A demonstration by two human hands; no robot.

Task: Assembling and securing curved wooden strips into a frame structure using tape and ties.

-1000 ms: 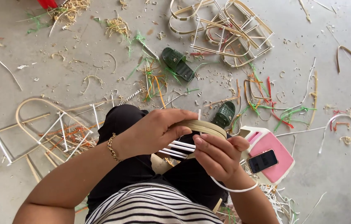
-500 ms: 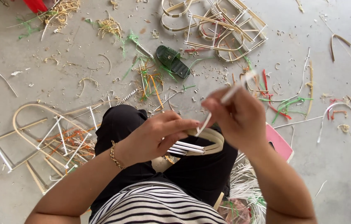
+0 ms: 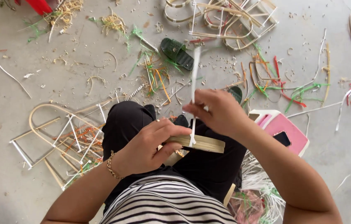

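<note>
Bamboo strip bundle (image 3: 200,143) sits clamped in your left hand (image 3: 148,146); your right hand (image 3: 219,112) pinches the white strap (image 3: 193,79) above, with open floor (image 3: 38,91) beyond.

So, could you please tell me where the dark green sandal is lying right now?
In the head view, the green sandal lies on the floor at top centre, just beyond the raised white strip.

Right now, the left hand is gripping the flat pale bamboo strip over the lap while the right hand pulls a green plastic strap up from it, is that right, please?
Not quite: the head view shows the strap is white, not green. The left hand does grip the flat pale bamboo strip over the lap while the right hand pulls the white plastic strap up from it.
</note>
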